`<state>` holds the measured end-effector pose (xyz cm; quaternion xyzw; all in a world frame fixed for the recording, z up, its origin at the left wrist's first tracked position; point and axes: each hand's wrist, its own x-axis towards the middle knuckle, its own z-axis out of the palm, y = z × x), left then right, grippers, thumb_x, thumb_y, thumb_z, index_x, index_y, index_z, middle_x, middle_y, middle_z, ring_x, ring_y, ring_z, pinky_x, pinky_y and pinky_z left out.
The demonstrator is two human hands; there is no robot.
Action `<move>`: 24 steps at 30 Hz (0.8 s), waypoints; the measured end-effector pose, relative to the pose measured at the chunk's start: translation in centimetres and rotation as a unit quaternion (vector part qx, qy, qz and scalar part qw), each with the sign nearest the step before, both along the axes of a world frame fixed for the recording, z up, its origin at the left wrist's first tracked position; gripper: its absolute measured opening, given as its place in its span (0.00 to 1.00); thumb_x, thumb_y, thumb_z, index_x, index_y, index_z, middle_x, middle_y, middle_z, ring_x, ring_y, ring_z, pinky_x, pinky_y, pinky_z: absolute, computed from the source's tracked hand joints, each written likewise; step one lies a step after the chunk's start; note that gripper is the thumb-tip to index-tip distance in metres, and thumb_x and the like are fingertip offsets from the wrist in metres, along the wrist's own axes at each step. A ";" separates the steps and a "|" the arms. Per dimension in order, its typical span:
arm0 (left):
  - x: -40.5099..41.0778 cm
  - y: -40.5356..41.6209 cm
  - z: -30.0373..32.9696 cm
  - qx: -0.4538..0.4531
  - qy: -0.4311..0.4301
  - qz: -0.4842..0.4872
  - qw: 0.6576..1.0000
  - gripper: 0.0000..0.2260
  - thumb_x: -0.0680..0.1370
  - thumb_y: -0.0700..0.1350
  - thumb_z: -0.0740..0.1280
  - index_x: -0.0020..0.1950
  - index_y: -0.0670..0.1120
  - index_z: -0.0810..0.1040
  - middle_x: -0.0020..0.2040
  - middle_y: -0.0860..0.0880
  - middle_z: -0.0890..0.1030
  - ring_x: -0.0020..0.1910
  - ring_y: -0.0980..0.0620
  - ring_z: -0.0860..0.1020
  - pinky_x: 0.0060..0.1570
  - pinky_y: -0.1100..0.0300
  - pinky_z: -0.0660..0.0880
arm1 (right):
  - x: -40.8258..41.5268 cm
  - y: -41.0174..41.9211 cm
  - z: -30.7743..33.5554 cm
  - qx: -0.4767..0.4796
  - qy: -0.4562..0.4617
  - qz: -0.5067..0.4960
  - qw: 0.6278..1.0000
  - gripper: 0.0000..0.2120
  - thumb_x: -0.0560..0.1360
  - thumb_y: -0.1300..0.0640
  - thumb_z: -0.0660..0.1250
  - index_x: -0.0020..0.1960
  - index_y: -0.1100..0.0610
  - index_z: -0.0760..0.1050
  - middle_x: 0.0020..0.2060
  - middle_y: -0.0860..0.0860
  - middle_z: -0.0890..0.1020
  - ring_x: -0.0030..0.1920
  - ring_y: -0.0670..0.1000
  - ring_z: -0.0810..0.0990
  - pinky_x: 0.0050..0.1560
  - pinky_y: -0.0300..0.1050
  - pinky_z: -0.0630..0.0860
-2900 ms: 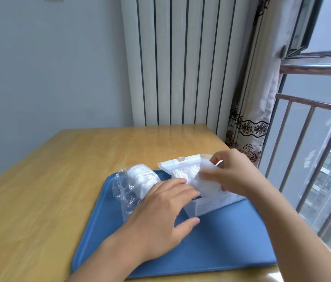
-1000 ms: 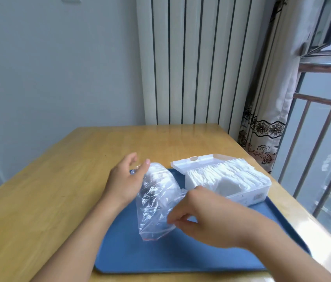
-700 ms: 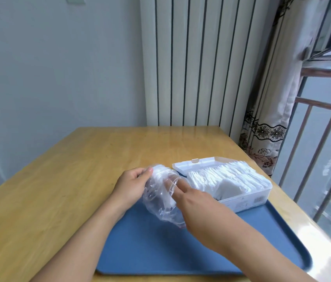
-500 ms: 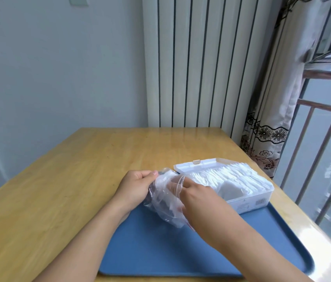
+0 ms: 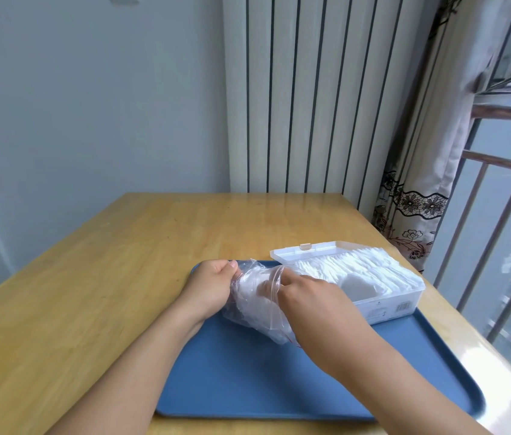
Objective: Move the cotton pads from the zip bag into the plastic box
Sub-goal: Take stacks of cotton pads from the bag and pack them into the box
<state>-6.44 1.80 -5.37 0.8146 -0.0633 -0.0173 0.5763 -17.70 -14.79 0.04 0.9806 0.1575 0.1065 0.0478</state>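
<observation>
A clear zip bag (image 5: 249, 301) lies crumpled over the blue tray (image 5: 279, 381). My left hand (image 5: 208, 285) grips its closed end from the left. The fingers of my right hand (image 5: 306, 296) are pushed inside the bag's mouth, and white cotton pads (image 5: 255, 288) show dimly through the plastic around them. Whether those fingers hold a pad is hidden by the bag. To the right stands the white plastic box (image 5: 386, 304) with its lid (image 5: 306, 251) folded back, filled with rows of cotton pads (image 5: 361, 270).
The tray lies on a wooden table (image 5: 106, 277). A white radiator (image 5: 310, 95) stands behind the table. To the right hang a patterned curtain (image 5: 430, 152) and window bars (image 5: 496, 230), close to the table's right edge.
My right hand left the box, took the bag's lower edge, then slid its fingers into the bag's mouth. My left hand closed on the bag's far end and lowered it towards the tray.
</observation>
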 end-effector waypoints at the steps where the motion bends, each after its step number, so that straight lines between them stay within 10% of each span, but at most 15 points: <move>1: 0.0 0.0 0.0 -0.002 0.001 0.001 1.000 0.22 0.84 0.50 0.59 0.29 0.51 0.76 0.33 0.46 0.74 0.34 0.49 0.70 0.41 0.56 0.68 | 0.0 0.1 0.0 0.001 -0.001 -0.001 1.000 0.22 0.71 0.69 0.67 0.61 0.53 0.73 0.46 0.49 0.63 0.39 0.53 0.65 0.30 0.44 0.59; 10: 0.3 -0.1 0.1 -0.044 -0.007 0.071 0.997 0.18 0.85 0.48 0.58 0.41 0.39 0.78 0.36 0.47 0.78 0.36 0.48 0.74 0.41 0.56 0.70 | -0.5 -0.3 0.4 0.095 -0.045 0.034 0.994 0.13 0.72 0.57 0.68 0.55 0.51 0.74 0.53 0.46 0.69 0.41 0.51 0.68 0.35 0.45 0.65; 14: 1.2 0.7 -0.3 -0.051 -0.007 0.107 0.993 0.18 0.84 0.49 0.59 0.45 0.42 0.83 0.37 0.45 0.81 0.36 0.47 0.76 0.40 0.56 0.72 | -0.8 -1.0 0.4 0.213 -0.127 0.041 0.968 0.17 0.61 0.40 0.71 0.41 0.47 0.67 0.39 0.42 0.73 0.29 0.45 0.65 0.28 0.36 0.59; 19: 0.9 0.7 0.5 -0.052 -0.039 0.158 0.985 0.13 0.82 0.51 0.63 0.44 0.45 0.81 0.39 0.49 0.82 0.41 0.46 0.79 0.42 0.56 0.72 | -0.4 -2.7 2.1 0.488 -0.150 0.069 0.857 0.12 0.62 0.53 0.72 0.43 0.49 0.73 0.34 0.44 0.78 0.34 0.45 0.71 0.35 0.41 0.69; 24: -4.5 -0.5 5.2 -0.115 -0.321 0.118 0.933 0.17 0.77 0.61 0.62 0.57 0.51 0.76 0.57 0.54 0.80 0.60 0.56 0.78 0.59 0.60 0.72 | -0.5 -3.8 3.1 0.663 -0.084 0.133 0.732 0.13 0.69 0.61 0.69 0.53 0.53 0.79 0.38 0.44 0.82 0.40 0.48 0.79 0.41 0.42 0.75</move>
